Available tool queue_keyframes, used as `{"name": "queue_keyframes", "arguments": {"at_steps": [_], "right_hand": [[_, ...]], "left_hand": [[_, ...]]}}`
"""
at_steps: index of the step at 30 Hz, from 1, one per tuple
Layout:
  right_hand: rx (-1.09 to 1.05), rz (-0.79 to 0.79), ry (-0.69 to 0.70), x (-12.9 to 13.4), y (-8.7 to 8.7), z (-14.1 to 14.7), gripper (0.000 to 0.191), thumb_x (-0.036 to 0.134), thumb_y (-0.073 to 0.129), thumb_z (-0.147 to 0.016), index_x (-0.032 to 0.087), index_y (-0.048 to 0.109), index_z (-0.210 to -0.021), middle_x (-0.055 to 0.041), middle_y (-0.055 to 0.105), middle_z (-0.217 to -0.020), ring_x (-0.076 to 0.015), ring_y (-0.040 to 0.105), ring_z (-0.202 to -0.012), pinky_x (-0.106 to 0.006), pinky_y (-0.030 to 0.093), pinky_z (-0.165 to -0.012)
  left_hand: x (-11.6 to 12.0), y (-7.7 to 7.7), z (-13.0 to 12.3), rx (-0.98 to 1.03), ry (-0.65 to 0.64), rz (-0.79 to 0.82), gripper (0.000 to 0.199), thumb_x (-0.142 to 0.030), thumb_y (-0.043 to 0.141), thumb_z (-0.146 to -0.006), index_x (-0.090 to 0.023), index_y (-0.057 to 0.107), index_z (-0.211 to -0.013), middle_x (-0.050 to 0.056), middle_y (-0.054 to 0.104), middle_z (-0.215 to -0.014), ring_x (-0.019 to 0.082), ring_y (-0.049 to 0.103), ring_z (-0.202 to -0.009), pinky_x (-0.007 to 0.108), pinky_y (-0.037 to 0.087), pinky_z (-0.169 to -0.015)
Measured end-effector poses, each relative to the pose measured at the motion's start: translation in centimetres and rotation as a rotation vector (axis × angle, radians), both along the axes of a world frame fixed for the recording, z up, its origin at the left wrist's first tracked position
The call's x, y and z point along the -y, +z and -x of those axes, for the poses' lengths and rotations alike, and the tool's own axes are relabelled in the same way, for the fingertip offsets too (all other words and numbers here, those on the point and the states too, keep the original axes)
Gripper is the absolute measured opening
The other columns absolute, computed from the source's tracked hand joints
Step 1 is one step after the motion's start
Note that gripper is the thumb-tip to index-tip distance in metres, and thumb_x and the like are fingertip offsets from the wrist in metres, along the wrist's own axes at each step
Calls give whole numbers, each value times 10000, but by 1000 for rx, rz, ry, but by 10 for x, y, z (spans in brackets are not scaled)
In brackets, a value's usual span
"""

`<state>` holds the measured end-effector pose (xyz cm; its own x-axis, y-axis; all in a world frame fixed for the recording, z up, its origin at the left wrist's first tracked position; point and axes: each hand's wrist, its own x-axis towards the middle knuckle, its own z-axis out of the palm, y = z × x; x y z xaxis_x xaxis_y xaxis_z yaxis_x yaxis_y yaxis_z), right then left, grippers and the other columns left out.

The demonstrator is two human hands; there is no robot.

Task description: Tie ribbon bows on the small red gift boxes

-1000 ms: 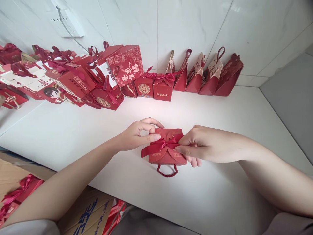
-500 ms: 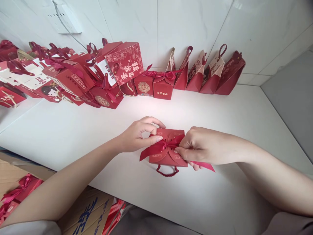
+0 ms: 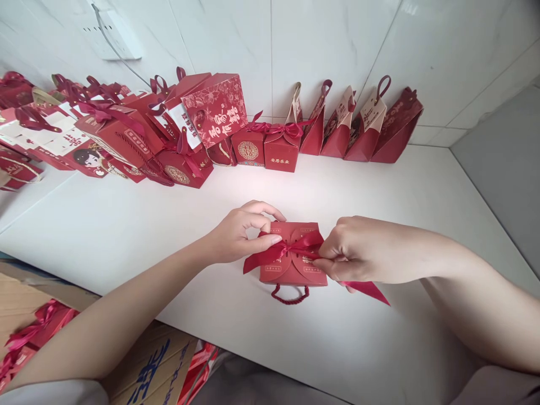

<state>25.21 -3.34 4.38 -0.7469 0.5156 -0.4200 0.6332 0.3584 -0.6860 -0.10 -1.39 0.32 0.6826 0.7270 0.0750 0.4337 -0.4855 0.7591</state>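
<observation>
A small red gift box [image 3: 291, 275] lies on the white table, its rounded flaps folded together on top. A red satin ribbon [image 3: 257, 259] is tied in a bow across the flaps. My left hand [image 3: 242, 232] pinches the bow's left side, thumb near the knot, while another finger reaches to the box's far edge. My right hand [image 3: 352, 250] is closed on the bow's right side, and a ribbon tail hangs out below it. From the box's near side sticks out a dark red cord handle [image 3: 291, 301].
Several finished red boxes [image 3: 282, 154] and wedge-shaped boxes [image 3: 363, 140] line the tiled wall. More boxes [image 3: 122, 135] are heaped at left. A skin-coloured patch, perhaps a hand, shows at the far left edge. Below the table stands a cardboard carton [image 3: 160, 371].
My right hand has moved slightly right, drawing the ribbon; its tail reaches further out and the right loop looks tauter. My left hand stays put. A box at far left has shifted.
</observation>
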Motion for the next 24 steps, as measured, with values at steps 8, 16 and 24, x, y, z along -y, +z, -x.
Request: {"name": "queue_keyframes", "arguments": {"at_steps": [8, 16, 24], "right_hand": [[137, 91, 86, 3, 13, -17, 390, 301, 469, -915, 189, 513, -545, 6, 627, -546, -112, 509, -454, -251, 312, -482], [248, 9, 164, 2, 3, -15, 327, 294, 513, -858, 191, 518, -547, -9, 625, -570, -127, 496, -453, -276, 269, -472], [352, -39, 48, -8, -28, -5, 214, 172, 535, -661, 209, 340, -582, 37, 406, -540, -133, 413, -490, -275, 257, -491]], "left_hand": [[-2, 2, 2, -23, 33, 53, 340, -336, 602, -890, -177, 514, -602, 64, 631, -1200, 222, 570, -1169, 387, 424, -1044], [3, 8, -1, -55, 25, 136, 393, -464, 813, -682, -176, 547, -653, 82, 586, -1252, 258, 567, -1180, 409, 435, -1039], [2, 10, 2, -52, -9, 188, 347, -470, 800, -703, -183, 606, -725, 81, 561, -1302, 270, 539, -1226, 424, 413, -1078]]}}
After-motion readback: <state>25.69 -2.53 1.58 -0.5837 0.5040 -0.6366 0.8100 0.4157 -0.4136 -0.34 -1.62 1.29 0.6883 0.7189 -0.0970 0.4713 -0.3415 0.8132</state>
